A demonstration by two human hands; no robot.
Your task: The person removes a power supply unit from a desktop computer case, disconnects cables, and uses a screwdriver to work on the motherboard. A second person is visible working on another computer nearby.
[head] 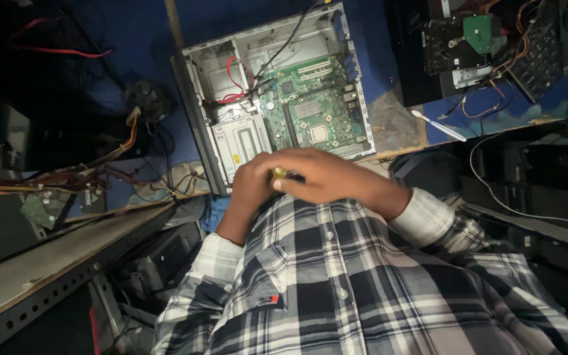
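Observation:
My left hand (250,187) and my right hand (327,174) meet close to my chest, just below the open computer case (195,108). Both close around a small tool with a yellow-green handle (279,174), likely a screwdriver; most of it is hidden by my fingers. The case lies on its side on the blue table, showing a green motherboard (313,105), a silver drive cage (238,141) and red cables (231,79). My checked shirt fills the lower part of the view.
A black fan (146,98) and loose coloured wires (67,174) lie left of the case. Another opened black unit with a green board (478,33) stands at the right rear. A white stick-like tool (438,126) rests on the table edge. A metal shelf rail (54,263) runs lower left.

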